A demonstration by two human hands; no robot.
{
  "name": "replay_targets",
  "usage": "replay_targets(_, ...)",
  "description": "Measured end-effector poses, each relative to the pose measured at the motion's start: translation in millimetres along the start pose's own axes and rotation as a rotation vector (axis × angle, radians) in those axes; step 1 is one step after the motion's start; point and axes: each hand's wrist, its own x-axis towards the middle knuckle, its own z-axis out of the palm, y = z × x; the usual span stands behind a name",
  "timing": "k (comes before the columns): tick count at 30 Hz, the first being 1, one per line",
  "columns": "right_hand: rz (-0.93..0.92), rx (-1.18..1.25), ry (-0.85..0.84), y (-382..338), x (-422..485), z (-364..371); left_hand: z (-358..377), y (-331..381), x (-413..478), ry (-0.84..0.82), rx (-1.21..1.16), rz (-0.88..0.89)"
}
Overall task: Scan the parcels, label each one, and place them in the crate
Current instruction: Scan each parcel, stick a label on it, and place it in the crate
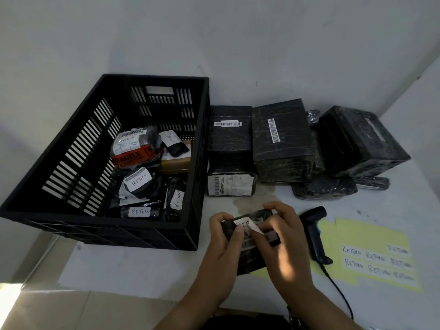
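Observation:
A small black wrapped parcel [250,258] is held over the table's front between both hands. My left hand [221,256] grips its left side, thumb on top. My right hand [283,244] presses a white handwritten label [245,223] onto the parcel's upper face, half stuck down. A barcode strip shows on the parcel below the label. The black slatted crate [71,210] stands at the left and holds several small parcels with RETURN labels [140,182]. A black handheld scanner [314,234] lies on the table just right of my right hand.
Several black wrapped boxes [283,139] with barcodes are stacked against the wall behind my hands. A yellow backing sheet with RETURN labels [378,260] lies at the right. The scanner's cable [338,289] runs toward the table's front edge. Floor tiles show at lower left.

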Motion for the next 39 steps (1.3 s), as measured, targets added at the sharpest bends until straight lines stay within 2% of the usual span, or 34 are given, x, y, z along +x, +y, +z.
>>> replay_targets(10, 0.078, 0.044, 0.000, 2, -2, 6, 8, -3, 4, 0.090, 0.086, -0.003)
replay_targets(17, 0.102, 0.075, -0.027, -2, 1, 4, 3, -2, 8, 0.131, -0.004, -0.068)
replay_targets(25, 0.074, 0.055, -0.026, -2, 4, 4, 5, -1, 12, 0.149, 0.120, 0.047)
replay_targets(39, 0.137, 0.063, -0.036, -7, 7, 6, 4, -1, 15, 0.150, 0.026, 0.028)
